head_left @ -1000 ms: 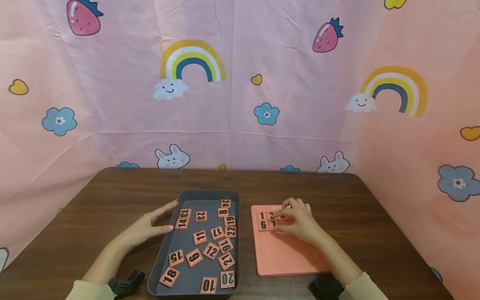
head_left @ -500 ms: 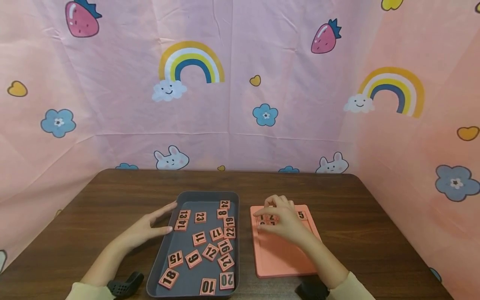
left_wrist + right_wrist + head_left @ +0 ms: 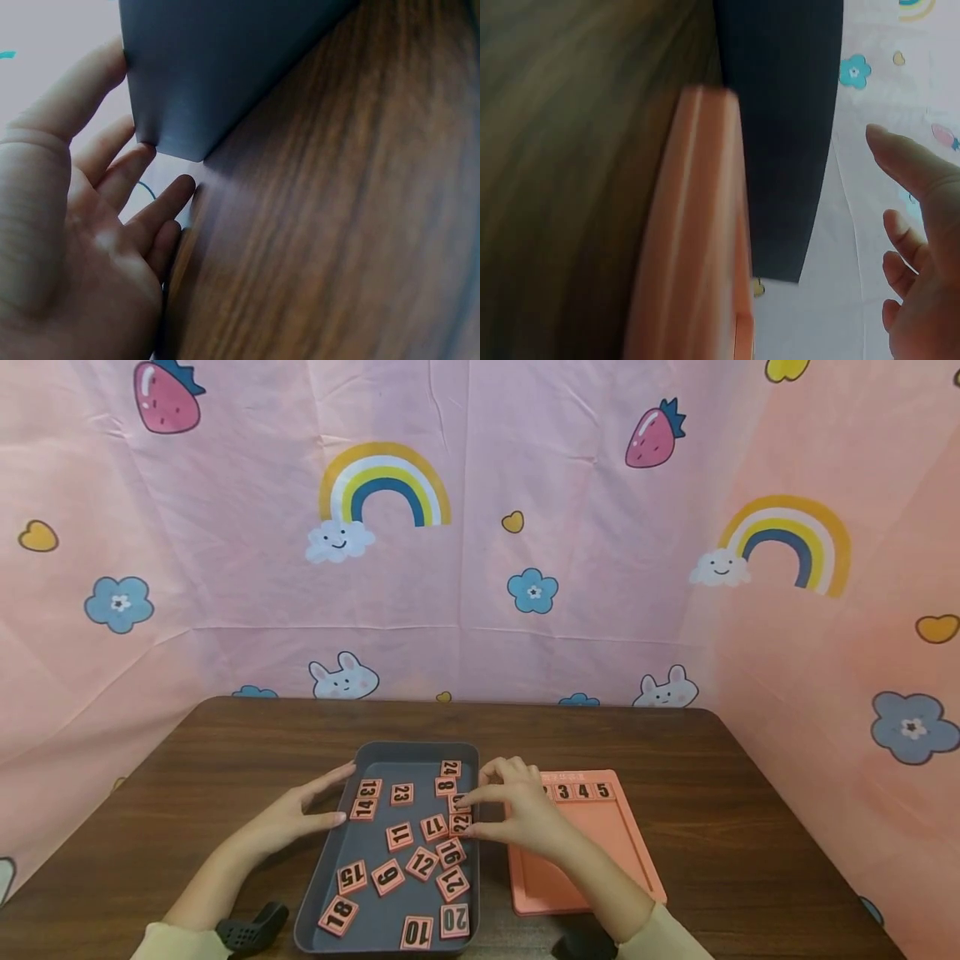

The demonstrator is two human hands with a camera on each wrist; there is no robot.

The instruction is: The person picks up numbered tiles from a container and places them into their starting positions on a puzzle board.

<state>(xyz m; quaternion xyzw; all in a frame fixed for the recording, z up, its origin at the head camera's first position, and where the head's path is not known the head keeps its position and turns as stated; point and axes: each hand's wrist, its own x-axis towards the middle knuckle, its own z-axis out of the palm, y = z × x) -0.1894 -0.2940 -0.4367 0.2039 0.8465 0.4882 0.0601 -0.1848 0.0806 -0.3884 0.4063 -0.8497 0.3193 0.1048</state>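
A dark grey tray [image 3: 375,852] holds several loose pink number tiles, among them the 9 tile [image 3: 387,877] and the 8 tile [image 3: 446,787]. My left hand [image 3: 288,818] touches the tray's left side with extended fingertips; in the left wrist view its thumb and fingers meet the tray wall. Over the tray's right rim reaches my right hand [image 3: 525,810], thumb and fingers apart near the 22 tile [image 3: 460,824] and the partly covered 19 tile. Nothing is between its fingers in the right wrist view. Beneath that forearm lies a pink number board [image 3: 615,852].
Along the board's top row sit the 3 tile [image 3: 563,792], 4 tile [image 3: 583,791] and 5 tile [image 3: 603,790]; my right hand covers its left part. Everything stands on a brown wooden table [image 3: 285,735], with a patterned cloth [image 3: 465,610] hanging behind it.
My right hand has moved left from the board's upper rows to the tray's right rim, uncovering the 3 and 4 tiles. The left hand stays at the tray.
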